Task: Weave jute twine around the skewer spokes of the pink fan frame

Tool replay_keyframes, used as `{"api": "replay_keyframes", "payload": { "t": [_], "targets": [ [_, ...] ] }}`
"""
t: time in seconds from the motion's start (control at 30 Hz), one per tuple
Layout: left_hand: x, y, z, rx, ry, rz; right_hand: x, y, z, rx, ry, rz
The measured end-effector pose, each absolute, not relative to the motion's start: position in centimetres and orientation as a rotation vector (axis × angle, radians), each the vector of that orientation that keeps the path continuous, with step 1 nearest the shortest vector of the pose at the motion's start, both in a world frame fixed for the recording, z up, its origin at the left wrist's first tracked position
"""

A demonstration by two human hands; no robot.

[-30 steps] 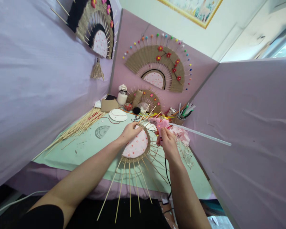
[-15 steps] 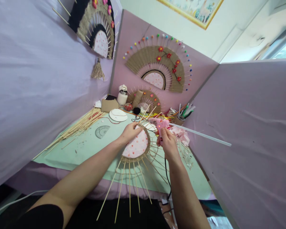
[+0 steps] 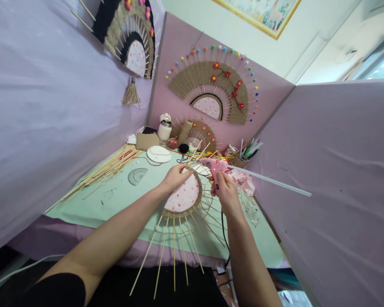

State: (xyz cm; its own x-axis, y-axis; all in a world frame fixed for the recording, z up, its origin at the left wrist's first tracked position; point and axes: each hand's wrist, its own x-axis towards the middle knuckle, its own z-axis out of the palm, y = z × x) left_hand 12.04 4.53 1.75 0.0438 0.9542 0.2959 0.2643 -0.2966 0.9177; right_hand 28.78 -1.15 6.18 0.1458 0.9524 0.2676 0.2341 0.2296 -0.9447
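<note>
From our head view, next to nothing has changed over the last second: both hands keep almost the same pose, so the work looks held steady at the upper end of the half-round fan, with no visible progress. Our left hand grips that end, thumb on top of the dotted fabric, fingers mostly hidden beneath. Our right hand is wrapped around the pink glue gun, whose nozzle points at the fan's sticks; we cannot tell whether it touches them. The fan is in front of us, over the near part of the green tabletop, its lower sticks reaching past the edge towards our lap.
</note>
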Motion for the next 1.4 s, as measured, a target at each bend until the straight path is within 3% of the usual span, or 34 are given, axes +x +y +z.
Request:
{"api": "replay_keyframes", "payload": {
  "t": [1.13,1.4],
  "targets": [
    [12.0,4.6,1.7,1.648,1.247,1.277,29.0,-0.9,5.7,-1.259,-1.356,0.766],
    [11.9,4.8,1.3,1.48,1.231,1.281,34.6,-2.3,6.9,-1.231,-1.197,0.62]
  ]
}}
